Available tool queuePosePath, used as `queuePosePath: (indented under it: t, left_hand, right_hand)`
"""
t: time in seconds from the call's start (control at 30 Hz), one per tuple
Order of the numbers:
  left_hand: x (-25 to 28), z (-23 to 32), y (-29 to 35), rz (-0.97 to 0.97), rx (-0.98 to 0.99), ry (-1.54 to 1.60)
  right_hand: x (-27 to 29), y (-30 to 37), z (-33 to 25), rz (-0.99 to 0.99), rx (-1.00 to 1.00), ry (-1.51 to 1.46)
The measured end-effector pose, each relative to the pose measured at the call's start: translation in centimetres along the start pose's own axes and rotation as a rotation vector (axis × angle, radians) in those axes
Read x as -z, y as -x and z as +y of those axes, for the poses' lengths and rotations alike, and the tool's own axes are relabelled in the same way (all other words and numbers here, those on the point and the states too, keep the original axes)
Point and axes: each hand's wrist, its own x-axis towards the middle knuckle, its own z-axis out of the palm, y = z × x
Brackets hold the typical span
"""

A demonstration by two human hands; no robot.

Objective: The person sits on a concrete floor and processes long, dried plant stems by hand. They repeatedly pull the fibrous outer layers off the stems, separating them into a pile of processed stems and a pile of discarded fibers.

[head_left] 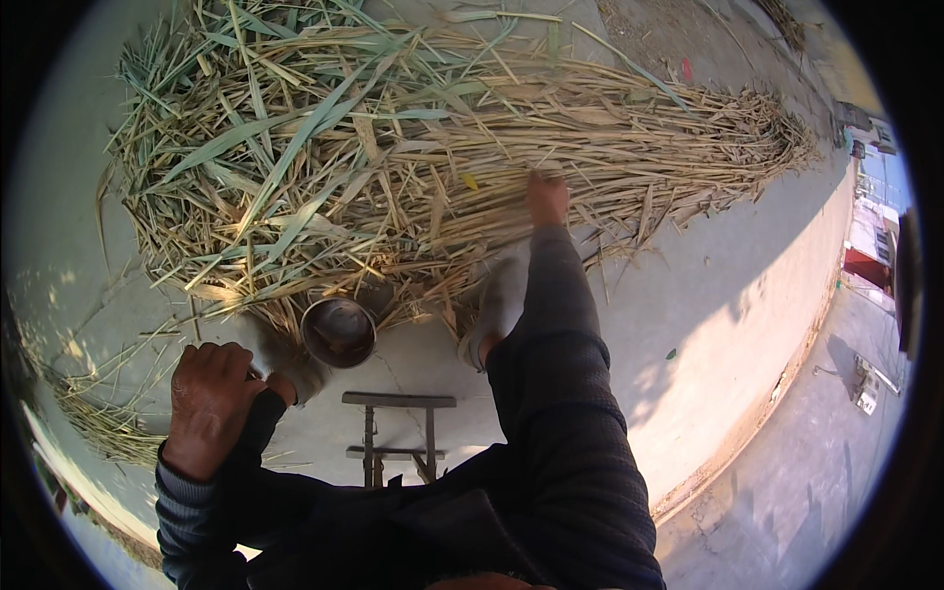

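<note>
A broad heap of dry, straw-coloured stalks (639, 138) lies before me, with green leaves mixed in at its left part. My right hand (548, 200) reaches to the near middle of the heap, its fingers curled onto some stalks; motion blurs them slightly. At the lower left, my left hand (209, 403) is held raised above my left knee with its fingers folded. A small dark bit shows beside its fingers, too little to name. Between my feet sits a round dark bowl (338, 332), touching the heap's near edge; its contents are unclear.
A small wooden frame, like a stool (398, 400), stands between my legs. My feet rest at the heap's near edge. More thin stalks (103, 423) lie at the far left. Pale concrete ground (708, 285) extends right to a low edge, with a road beyond.
</note>
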Motion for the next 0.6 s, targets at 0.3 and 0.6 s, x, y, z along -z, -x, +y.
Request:
queuePosePath:
  t: [0.3,0.6]
  left_hand:
    - [0.0,0.2,-0.5,-0.010,0.021,-0.007]
    - [0.4,0.5,1.9,0.047,-0.016,-0.026]
  right_hand:
    - [0.7,-2.4,1.5,-0.287,0.101,0.152]
    - [6.8,-3.2,3.9,-0.278,0.248,-0.041]
